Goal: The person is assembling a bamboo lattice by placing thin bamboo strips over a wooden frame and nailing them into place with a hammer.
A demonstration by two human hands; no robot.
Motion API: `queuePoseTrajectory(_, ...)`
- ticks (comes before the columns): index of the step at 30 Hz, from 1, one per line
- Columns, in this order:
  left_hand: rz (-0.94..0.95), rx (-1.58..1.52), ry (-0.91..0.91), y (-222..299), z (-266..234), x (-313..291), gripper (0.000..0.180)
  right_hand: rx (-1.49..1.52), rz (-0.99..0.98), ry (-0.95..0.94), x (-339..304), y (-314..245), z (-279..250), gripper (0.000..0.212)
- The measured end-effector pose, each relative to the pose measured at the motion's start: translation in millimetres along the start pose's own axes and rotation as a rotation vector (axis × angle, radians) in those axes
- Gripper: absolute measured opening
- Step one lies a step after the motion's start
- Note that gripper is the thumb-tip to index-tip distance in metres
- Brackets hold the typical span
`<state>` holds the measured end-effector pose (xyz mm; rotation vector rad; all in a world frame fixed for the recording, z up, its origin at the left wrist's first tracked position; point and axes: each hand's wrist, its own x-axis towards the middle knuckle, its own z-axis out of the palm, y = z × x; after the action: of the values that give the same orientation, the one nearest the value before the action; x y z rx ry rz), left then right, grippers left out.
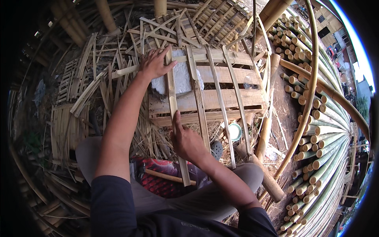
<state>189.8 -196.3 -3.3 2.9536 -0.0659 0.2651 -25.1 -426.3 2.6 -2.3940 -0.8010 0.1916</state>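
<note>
Bamboo slat (173,114): runs near to far across the wooden pallet (237,98), leftmost of several slats laid side by side.
Left hand (154,63): at the slat's far end, palm down, fingers (147,58) spread flat and pressing where it crosses a horizontal strip (130,70).
Right hand (185,140): nearer, index finger (176,120) stretched along the slat, the rest loosely curled on it.
White slab (182,79): under the slats, just right of the left hand.
Bamboo poles (323,138): stacked far right.
</note>
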Motion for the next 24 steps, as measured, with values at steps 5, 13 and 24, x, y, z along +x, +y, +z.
queuePoseTrajectory(5,-0.019,-0.043,-0.041,-1,0,-1,0.087,-0.023,0.008,-0.027,-1,4,-4,0.083)
queuePoseTrajectory(13,-0.039,-0.074,-0.094,-3,0,2,0.09,-0.023,0.071,-0.04,-1,0,-6,0.081)
queuePoseTrajectory(24,-0.056,-0.084,-0.132,0,-5,2,0.087,0.026,0.107,-0.107,-9,-4,-41,0.083)
